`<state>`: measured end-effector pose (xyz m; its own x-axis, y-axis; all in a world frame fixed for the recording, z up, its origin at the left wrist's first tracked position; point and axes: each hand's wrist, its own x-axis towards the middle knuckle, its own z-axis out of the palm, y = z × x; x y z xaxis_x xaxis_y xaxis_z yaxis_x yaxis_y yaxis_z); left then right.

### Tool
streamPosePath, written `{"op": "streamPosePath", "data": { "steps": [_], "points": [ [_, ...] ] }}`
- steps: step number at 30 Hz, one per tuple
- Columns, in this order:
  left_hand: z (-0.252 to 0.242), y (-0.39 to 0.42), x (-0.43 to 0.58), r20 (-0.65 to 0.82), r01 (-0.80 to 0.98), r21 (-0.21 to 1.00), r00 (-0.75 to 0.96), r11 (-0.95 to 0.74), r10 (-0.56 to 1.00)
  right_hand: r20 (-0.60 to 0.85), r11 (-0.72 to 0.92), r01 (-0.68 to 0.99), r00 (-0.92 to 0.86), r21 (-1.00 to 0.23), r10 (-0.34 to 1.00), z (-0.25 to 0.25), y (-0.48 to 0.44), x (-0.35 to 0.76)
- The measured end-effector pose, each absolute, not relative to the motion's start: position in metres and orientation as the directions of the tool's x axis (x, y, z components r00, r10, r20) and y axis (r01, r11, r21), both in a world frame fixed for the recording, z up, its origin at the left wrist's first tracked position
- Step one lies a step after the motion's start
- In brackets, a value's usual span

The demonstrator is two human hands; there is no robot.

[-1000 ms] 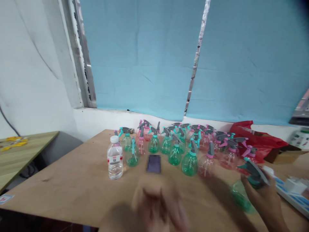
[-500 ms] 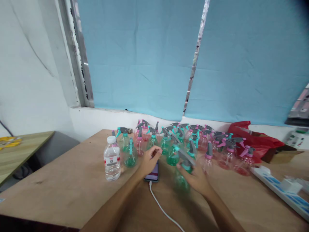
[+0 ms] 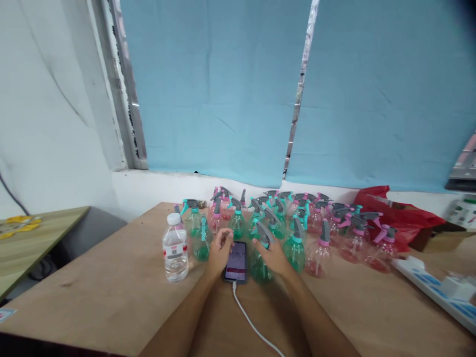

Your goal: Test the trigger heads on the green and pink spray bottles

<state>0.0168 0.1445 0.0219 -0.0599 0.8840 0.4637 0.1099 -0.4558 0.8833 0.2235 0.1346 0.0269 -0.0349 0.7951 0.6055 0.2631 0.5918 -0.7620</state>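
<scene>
My right hand (image 3: 273, 255) is closed round the neck of a green spray bottle (image 3: 260, 267) with a grey and teal trigger head. The bottle is upright, just right of a phone (image 3: 236, 263), low at the tabletop. My left hand (image 3: 220, 250) is over the phone's left edge, its fingers curled in, and I see nothing in them. Beside the right hand stands another green spray bottle (image 3: 295, 252), with a pink one (image 3: 318, 259) to its right. Left of my left hand are a green spray bottle (image 3: 202, 248) and a clear water bottle (image 3: 175, 255) with a white cap.
Several more pink and green spray bottles (image 3: 238, 223) crowd the table's back by the wall. A white cable (image 3: 247, 317) runs from the phone to the front. At right lie a power strip (image 3: 433, 285), a red plastic bag (image 3: 401, 220) and a cardboard box (image 3: 444, 240).
My right hand has moved left with the green spray bottle, bringing it beside the phone. My left hand has shifted slightly left and down, uncovering more of the phone.
</scene>
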Motion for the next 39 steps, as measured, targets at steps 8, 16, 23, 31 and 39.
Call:
{"op": "streamPosePath", "data": {
  "steps": [8, 16, 23, 31, 39],
  "points": [
    [0.016, 0.145, 0.017, 0.464, 0.133, 0.882, -0.073, -0.453, 0.883, 0.584, 0.588, 0.077, -0.077, -0.805, 0.808, 0.031, 0.132, 0.235],
    [0.019, 0.143, 0.02, 0.453, 0.128, 0.887, -0.062, -0.443, 0.889, 0.488, 0.468, -0.157, -0.126, -0.87, 0.864, 0.033, 0.128, 0.229],
    [0.017, 0.145, 0.016, 0.444, 0.167, 0.885, -0.022, -0.435, 0.896, 0.518, 0.515, -0.061, -0.123, -0.855, 0.846, 0.035, 0.123, 0.229],
    [0.002, 0.155, 0.011, 0.385, 0.241, 0.904, -0.099, -0.354, 0.917, 0.516, 0.52, -0.003, -0.138, -0.854, 0.846, 0.034, 0.127, 0.228],
    [-0.002, 0.163, 0.01, 0.373, 0.252, 0.906, -0.094, -0.34, 0.923, 0.525, 0.526, -0.041, -0.177, -0.849, 0.833, 0.034, 0.128, 0.229]
  ]
}}
